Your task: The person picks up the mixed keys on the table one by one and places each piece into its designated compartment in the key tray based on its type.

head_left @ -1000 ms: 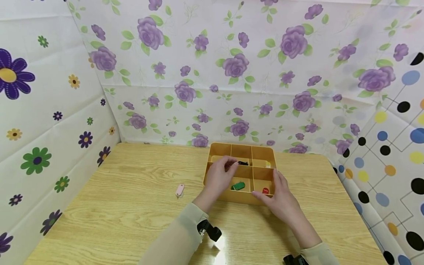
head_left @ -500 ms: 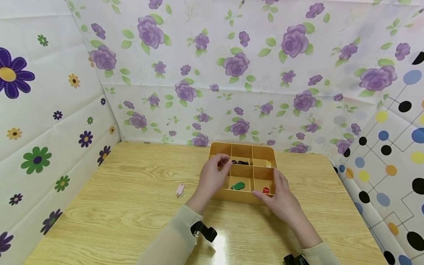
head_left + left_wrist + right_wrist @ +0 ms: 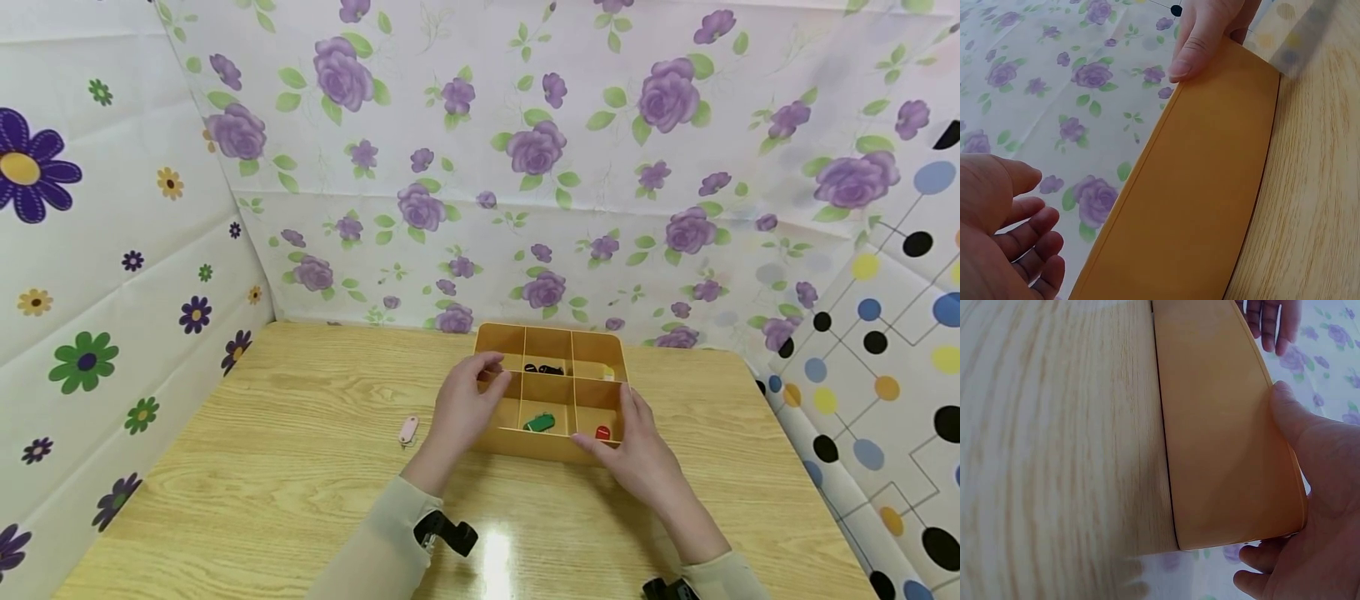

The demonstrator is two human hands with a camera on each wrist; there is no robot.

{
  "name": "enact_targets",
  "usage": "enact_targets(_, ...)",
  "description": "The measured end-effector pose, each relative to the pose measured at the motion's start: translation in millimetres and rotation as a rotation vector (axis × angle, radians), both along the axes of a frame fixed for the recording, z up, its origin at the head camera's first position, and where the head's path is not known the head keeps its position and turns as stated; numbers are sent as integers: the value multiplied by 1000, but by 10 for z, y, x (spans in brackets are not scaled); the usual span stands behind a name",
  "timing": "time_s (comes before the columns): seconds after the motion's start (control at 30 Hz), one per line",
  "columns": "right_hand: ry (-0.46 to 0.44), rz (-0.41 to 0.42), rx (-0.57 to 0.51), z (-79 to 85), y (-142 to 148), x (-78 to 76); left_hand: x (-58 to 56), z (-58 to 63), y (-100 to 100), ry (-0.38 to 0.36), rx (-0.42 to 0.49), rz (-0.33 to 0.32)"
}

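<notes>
My left hand (image 3: 463, 404) hovers over the left side of an orange-yellow divided storage box (image 3: 551, 447), its fingers loosely bent. In the left wrist view that hand (image 3: 1007, 231) shows nothing between thumb and fingers. My right hand (image 3: 641, 450) holds the box by its near right corner; the right wrist view has the thumb (image 3: 1291, 409) on the rim and fingers round the side. Inside the box lie a green key tag (image 3: 539, 422), a red tag (image 3: 603, 432), black tags (image 3: 551, 370) and a yellow piece (image 3: 608, 373). The left compartments are partly hidden by my left hand.
A pink key tag (image 3: 408, 430) with a metal ring lies on the wooden table (image 3: 300, 467), left of the box. Floral cloth (image 3: 480, 167) hangs behind the table, with patterned cloths at both sides.
My left hand has drawn back leftward from the middle of the box to its left side, uncovering more of the black tags. The right hand stays on the box corner.
</notes>
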State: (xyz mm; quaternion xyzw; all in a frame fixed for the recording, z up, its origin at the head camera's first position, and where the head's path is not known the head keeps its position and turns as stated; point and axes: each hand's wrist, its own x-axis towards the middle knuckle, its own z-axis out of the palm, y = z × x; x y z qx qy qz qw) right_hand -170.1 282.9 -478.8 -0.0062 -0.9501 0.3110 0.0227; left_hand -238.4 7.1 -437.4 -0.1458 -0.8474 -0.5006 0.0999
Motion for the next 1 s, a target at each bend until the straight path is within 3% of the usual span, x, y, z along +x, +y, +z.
enact_targets(0.5, -11, -5, 8, -8, -4, -6, 38, -27, -226, 52, -38, 43)
enact_targets(1.0, 14, -6, 13, -34, 1, -9, 68, -124, -542, 40, -58, 116)
